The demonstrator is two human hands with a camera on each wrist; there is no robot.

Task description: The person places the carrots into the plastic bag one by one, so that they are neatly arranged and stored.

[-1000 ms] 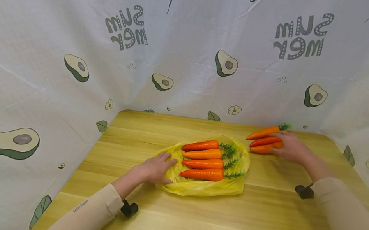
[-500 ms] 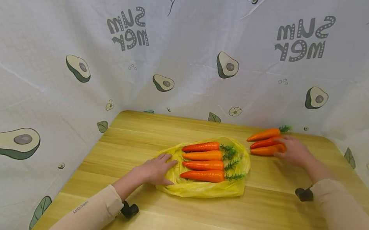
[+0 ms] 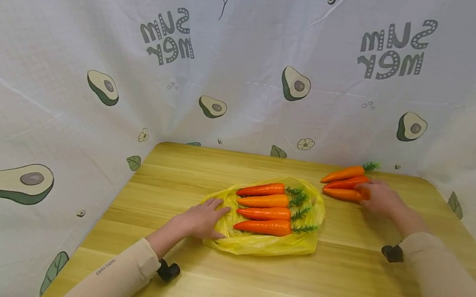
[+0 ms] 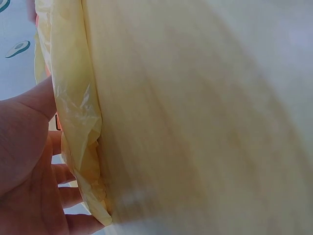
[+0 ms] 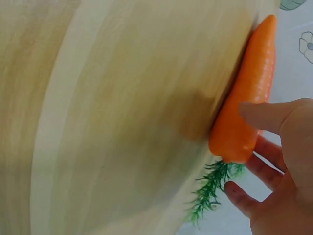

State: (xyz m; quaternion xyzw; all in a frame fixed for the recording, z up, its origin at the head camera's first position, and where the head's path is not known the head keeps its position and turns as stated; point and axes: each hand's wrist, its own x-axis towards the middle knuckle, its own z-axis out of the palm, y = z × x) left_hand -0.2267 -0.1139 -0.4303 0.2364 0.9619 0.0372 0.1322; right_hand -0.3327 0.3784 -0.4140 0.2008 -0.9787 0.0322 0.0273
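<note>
A yellow plastic bag (image 3: pixel 269 248) lies spread on the wooden table, with several orange carrots (image 3: pixel 263 213) side by side on it, green tops to the right. My left hand (image 3: pixel 201 218) rests at the bag's left edge, fingers spread. In the left wrist view the bag's fold (image 4: pixel 76 98) hides its fingertips. Three more carrots lie at the back right. My right hand (image 3: pixel 381 198) pinches the thick end of the nearest carrot (image 3: pixel 341 194). The right wrist view shows the thumb laid on this carrot (image 5: pixel 249 93), fingers at its far side by the green top (image 5: pixel 210 188).
Beyond the held carrot lie a redder carrot (image 3: pixel 346 183) and an orange carrot (image 3: pixel 344 174), close together near the table's back edge. A white curtain (image 3: pixel 250 59) printed with avocados hangs behind the wooden table (image 3: pixel 245 291). Black wrist cameras sit under both sleeves.
My right hand has shifted slightly right and down from over the carrots to the nearest one's thick end, and that carrot has turned a little. The left hand and bag stay put.
</note>
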